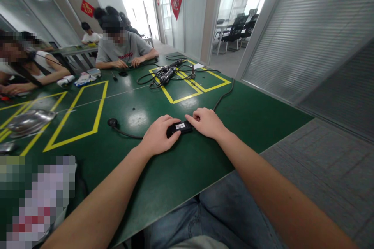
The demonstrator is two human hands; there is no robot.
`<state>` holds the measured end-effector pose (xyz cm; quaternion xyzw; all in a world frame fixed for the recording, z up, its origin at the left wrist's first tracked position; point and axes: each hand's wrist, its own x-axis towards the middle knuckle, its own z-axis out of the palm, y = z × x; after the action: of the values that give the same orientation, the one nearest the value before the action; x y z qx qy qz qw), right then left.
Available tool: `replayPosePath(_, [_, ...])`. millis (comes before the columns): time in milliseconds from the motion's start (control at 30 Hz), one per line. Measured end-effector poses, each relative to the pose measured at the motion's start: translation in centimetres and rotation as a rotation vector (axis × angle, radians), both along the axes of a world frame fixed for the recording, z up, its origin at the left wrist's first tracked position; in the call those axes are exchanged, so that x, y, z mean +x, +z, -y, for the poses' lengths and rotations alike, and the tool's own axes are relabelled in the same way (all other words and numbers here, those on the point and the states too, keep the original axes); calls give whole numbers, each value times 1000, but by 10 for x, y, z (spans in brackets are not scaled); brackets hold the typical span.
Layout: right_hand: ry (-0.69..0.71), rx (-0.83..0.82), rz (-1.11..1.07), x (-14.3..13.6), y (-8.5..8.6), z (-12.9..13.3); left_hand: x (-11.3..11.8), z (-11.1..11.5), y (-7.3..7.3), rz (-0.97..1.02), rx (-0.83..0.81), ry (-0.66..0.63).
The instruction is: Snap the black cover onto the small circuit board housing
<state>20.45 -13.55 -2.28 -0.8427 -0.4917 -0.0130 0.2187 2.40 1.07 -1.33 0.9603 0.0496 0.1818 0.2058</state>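
A black power adapter (180, 126) with a white label lies on the green table in front of me. My left hand (160, 134) is closed on its left part, thumb on the near side and fingers on the far side. At the right end, my right hand (206, 122) has its thumb against the adapter and its fingers curled by the cable outlet; the fingertips are partly hidden. A black cable leaves from under my left hand to a plug (112, 123). From beyond my right hand a second cable (223, 95) runs towards the far right edge.
Electric screwdrivers (169, 72) with tangled cables lie inside yellow tape (187, 98) further back. A shiny metal bowl (30, 120) stands at left, near a blurred package (41, 206). Co-workers (124, 48) sit across the table. The table edge (280, 140) runs close at right.
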Motion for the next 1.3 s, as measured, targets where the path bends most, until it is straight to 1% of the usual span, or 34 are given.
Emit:
replayPosePath(400, [14, 29, 16, 3, -5, 0, 0, 1, 1, 0, 5, 8])
replayPosePath(667, [11, 30, 9, 2, -4, 0, 0, 0, 0, -8, 3, 4])
replayPosePath(800, [9, 29, 16, 3, -4, 0, -1, -1, 0, 33, -29, 1])
replayPosePath(867, [11, 29, 24, 3, -5, 0, 0, -3, -1, 89, -42, 55])
replayPosePath(900, [13, 26, 27, 3, -4, 0, 1, -4, -2, 118, -40, 108])
replayPosePath(1033, [12, 12, 18, 3, -3, 0, 6, -14, -9, 153, -28, 407])
replayPosePath(1067, [11, 12, 14, 3, -3, 0, 7, -16, -12, 144, -36, 460])
replayPosePath(1100, [12, 14, 11, 3, -3, 0, 8, -19, -15, 135, -45, 489])
replayPosePath(1167, [18, 18, 10, 4, -2, 0, 8, -22, -19, 121, -44, 494])
replayPosePath(1233, [25, 14, 17, 3, -2, 0, 8, -23, -20, 134, 1, 474])
replayPosePath(1300, [26, 1, 28, 3, -2, 0, 6, -20, -17, 182, 77, 477])
